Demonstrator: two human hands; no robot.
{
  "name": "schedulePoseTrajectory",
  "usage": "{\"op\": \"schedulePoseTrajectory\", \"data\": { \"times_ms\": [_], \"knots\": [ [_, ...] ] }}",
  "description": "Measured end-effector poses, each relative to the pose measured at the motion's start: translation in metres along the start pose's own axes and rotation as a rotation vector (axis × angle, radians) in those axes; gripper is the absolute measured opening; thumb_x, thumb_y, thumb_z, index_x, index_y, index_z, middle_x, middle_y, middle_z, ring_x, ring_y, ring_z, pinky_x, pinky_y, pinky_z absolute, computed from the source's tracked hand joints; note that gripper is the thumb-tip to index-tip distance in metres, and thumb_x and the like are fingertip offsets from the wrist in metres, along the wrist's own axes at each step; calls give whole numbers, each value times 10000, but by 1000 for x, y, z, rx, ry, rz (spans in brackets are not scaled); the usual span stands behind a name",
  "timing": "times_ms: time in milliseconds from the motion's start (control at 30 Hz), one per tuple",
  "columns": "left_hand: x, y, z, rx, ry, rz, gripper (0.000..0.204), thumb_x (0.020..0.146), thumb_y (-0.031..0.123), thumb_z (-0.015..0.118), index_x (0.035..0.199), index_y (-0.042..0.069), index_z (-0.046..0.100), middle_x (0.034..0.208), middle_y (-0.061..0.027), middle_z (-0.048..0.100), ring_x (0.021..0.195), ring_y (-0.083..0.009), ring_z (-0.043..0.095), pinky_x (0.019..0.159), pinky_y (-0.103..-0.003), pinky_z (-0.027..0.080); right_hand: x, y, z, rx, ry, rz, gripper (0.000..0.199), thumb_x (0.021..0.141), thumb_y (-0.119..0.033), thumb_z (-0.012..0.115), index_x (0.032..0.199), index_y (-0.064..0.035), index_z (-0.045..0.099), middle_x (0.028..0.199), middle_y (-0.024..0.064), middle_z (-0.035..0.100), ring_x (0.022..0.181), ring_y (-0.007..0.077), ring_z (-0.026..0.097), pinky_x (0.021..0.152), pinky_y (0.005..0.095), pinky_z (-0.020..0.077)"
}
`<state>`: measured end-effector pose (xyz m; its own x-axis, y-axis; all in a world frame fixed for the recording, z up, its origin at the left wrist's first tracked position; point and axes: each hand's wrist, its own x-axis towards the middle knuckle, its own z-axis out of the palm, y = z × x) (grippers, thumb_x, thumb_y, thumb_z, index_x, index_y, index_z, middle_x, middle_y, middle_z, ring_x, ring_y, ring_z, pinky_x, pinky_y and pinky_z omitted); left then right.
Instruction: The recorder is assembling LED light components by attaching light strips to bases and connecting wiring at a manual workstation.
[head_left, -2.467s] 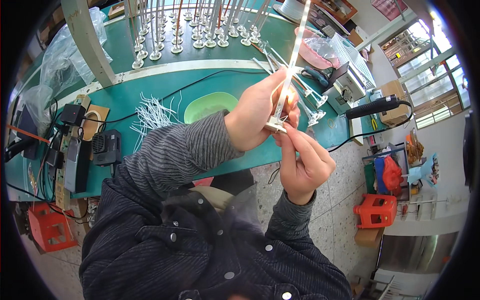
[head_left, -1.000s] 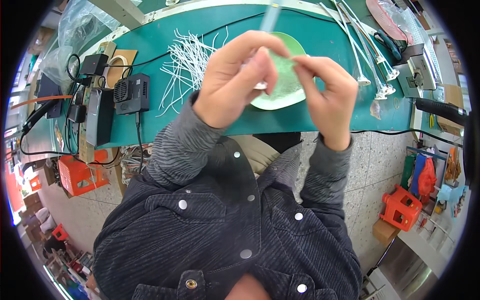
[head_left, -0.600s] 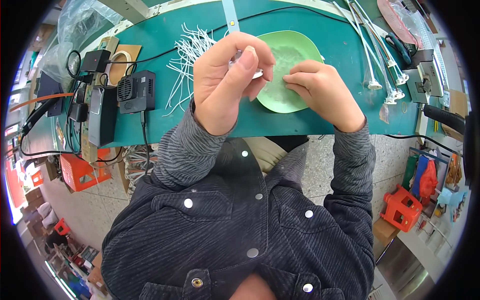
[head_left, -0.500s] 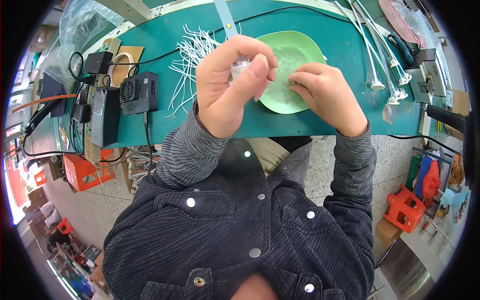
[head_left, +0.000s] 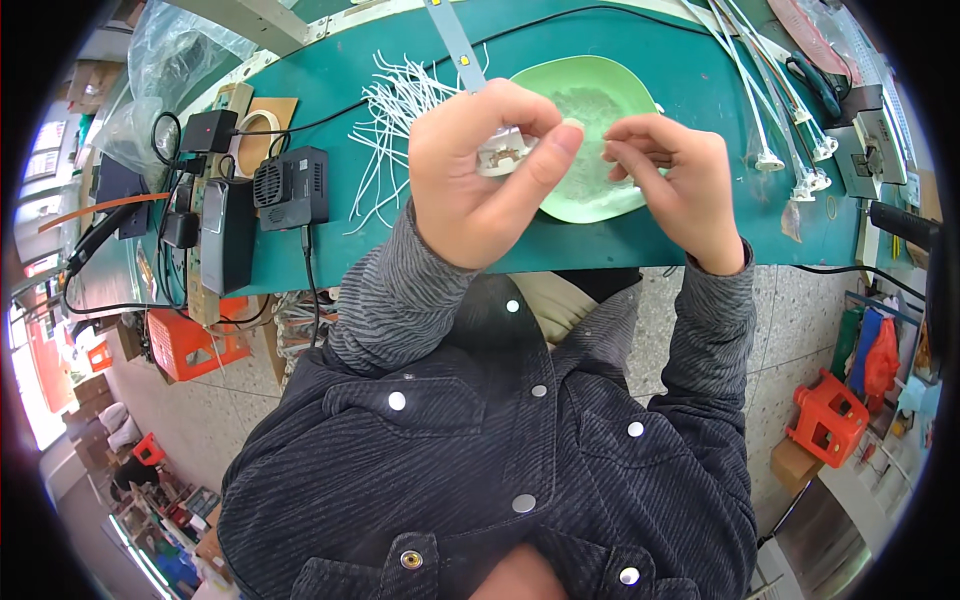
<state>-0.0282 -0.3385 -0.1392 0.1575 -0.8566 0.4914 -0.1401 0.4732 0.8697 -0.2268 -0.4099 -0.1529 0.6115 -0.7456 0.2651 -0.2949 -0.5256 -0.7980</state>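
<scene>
My left hand (head_left: 465,190) is closed around a white plastic end piece (head_left: 507,152) with metal parts inside it. A pale LED strip (head_left: 458,48) sticks out beyond that hand, over the table. To its right, my right hand (head_left: 685,175) holds thumb and fingertips close together in a pinch; what lies between them is too small to make out. Behind and below both hands is a light green plate (head_left: 570,72), bearing a heap of small clear bits (head_left: 595,105). White wires (head_left: 385,135) lie bunched left of my left hand.
On the left of the green table (head_left: 345,190) stand a black boxy device (head_left: 292,188), a roll of tape (head_left: 258,140) and power adapters with cables. Finished-looking strips with white ends (head_left: 768,160) lie at the right, near a metal fixture (head_left: 868,145) and pliers (head_left: 815,85).
My left hand has turned slightly, so the inside of the white end piece shows. The right fingertips have lifted a little off the plate's middle. The whole view has shifted slightly.
</scene>
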Motion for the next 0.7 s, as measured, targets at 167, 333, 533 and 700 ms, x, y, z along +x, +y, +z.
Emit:
{"op": "schedulePoseTrajectory", "data": {
  "times_ms": [167,333,533,700],
  "knots": [
    [3,-8,8,430,-56,330,167,758,64,766,881,31,658,718,-86,625,566,-178,610,488,-284,472,-3,-10,1,422,141,180,75,890,-10,646,949,29,672,776,53,696,699,99,673,551,194,467],
    [1,-16,9,507,-109,296,158,769,89,762,872,37,655,751,-101,631,574,-214,623,489,-307,486,1,-11,5,504,140,131,98,899,-15,640,977,34,676,801,39,686,695,78,633,541,187,432],
    [0,-11,10,486,-105,264,115,766,44,722,853,19,652,726,-100,637,576,-222,642,505,-306,509,8,-15,4,515,83,139,114,888,-13,651,985,42,674,819,42,688,683,66,614,538,198,458],
    [2,-8,8,489,-64,258,83,764,27,700,829,3,655,694,-105,639,584,-223,653,508,-299,516,14,-16,5,413,139,116,187,891,15,644,1072,60,659,887,78,682,715,95,616,591,223,508]
  ]
}}
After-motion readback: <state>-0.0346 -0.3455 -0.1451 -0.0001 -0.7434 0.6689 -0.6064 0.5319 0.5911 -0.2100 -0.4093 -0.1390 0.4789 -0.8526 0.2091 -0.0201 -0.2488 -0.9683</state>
